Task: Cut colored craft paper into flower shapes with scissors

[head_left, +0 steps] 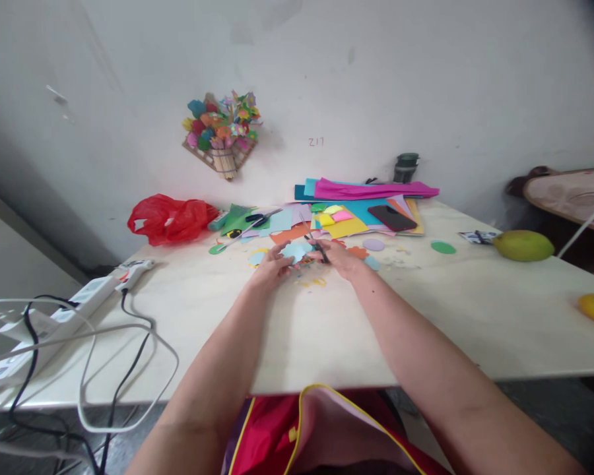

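Note:
My left hand (273, 265) is closed on a light blue paper piece (297, 250) with a scalloped edge. In my right hand (337, 256) is a pair of scissors (319, 249), its dark handles in the fingers and its blades pointing up and away. The scissors are just right of the blue paper; whether the blades touch it I cannot tell. Under and around the hands lie small paper scraps (319, 282), orange paper shapes (359, 252) and a lilac paper circle (373, 245). A green paper circle (443, 247) lies farther right.
Behind the hands are coloured paper sheets (349, 226), a second pair of scissors (262, 216) and a phone (392, 218). A red plastic bag (171, 219) sits back left. Cables and a power strip (86, 297) occupy the left edge. A green-yellow fruit (523, 245) lies right.

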`<act>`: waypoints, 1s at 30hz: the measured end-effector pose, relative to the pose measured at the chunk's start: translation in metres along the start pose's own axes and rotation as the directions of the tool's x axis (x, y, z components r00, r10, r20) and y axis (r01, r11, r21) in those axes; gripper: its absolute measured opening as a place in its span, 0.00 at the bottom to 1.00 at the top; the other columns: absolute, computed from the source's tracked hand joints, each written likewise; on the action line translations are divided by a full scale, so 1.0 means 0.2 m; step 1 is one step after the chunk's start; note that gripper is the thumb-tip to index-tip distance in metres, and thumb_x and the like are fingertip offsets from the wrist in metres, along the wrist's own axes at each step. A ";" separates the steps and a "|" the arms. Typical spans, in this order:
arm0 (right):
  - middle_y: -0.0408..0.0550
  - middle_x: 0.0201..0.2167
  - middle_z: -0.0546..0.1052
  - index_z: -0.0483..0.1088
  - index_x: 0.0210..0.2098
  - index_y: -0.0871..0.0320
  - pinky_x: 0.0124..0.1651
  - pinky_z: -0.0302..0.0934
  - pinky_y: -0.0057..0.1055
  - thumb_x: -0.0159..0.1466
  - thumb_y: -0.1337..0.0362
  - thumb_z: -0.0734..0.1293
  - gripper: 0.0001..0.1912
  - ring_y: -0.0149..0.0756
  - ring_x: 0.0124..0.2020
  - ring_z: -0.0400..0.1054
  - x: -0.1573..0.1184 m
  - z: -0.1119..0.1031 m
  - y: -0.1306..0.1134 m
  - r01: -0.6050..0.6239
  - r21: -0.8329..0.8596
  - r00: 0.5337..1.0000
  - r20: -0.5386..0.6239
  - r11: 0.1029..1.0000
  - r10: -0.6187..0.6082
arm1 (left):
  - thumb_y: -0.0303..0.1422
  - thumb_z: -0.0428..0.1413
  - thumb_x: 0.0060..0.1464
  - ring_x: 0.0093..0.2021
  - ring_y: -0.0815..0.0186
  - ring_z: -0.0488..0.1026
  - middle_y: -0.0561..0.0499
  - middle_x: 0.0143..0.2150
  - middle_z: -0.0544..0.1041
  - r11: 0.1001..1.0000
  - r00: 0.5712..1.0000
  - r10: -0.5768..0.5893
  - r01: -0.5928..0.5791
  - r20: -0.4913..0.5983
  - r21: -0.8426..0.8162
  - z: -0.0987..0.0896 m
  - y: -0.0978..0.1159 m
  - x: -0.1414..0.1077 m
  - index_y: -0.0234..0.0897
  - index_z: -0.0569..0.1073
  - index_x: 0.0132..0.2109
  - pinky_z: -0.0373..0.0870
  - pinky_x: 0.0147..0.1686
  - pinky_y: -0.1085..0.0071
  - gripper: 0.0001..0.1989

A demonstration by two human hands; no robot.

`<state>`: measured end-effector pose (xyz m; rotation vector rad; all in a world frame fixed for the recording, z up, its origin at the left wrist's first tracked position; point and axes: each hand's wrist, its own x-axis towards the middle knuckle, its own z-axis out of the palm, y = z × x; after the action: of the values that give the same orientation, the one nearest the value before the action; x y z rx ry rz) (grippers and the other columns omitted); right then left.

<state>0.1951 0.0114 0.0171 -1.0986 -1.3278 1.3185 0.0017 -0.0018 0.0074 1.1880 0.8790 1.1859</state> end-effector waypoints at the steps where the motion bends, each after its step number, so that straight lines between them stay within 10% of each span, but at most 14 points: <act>1: 0.38 0.21 0.73 0.75 0.42 0.58 0.23 0.53 0.22 0.47 0.65 0.76 0.22 0.26 0.21 0.64 0.00 0.00 0.00 -0.020 0.004 1.000 -0.023 1.000 0.020 | 0.28 0.66 0.40 0.21 0.72 0.72 0.52 0.27 0.76 1.000 1.000 0.004 -0.004 0.004 0.012 0.00 0.00 0.00 0.31 0.64 0.62 0.60 0.16 0.80 0.41; 19: 0.35 0.16 0.69 0.70 0.37 0.60 0.19 0.50 0.21 0.45 0.73 0.73 0.20 0.26 0.18 0.63 -0.04 0.06 -0.04 0.022 0.028 0.998 -0.068 0.999 -0.020 | 0.28 0.64 0.39 0.19 0.72 0.69 0.54 0.25 0.76 0.989 0.999 0.037 -0.039 0.017 0.145 0.05 0.02 -0.01 0.31 0.68 0.59 0.58 0.17 0.77 0.36; 30: 0.36 0.18 0.69 0.70 0.37 0.58 0.22 0.57 0.24 0.45 0.70 0.74 0.19 0.28 0.19 0.64 -0.05 0.10 -0.05 0.058 0.036 0.992 -0.114 0.998 -0.054 | 0.33 0.71 0.31 0.21 0.70 0.70 0.51 0.24 0.75 1.000 0.998 0.027 -0.027 -0.054 0.009 0.03 -0.03 0.01 0.32 0.74 0.28 0.70 0.23 0.73 0.17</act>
<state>0.1774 -0.0014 0.0266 -1.0854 -1.2360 1.2181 0.0100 -0.0012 0.0033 1.1825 0.9120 1.2427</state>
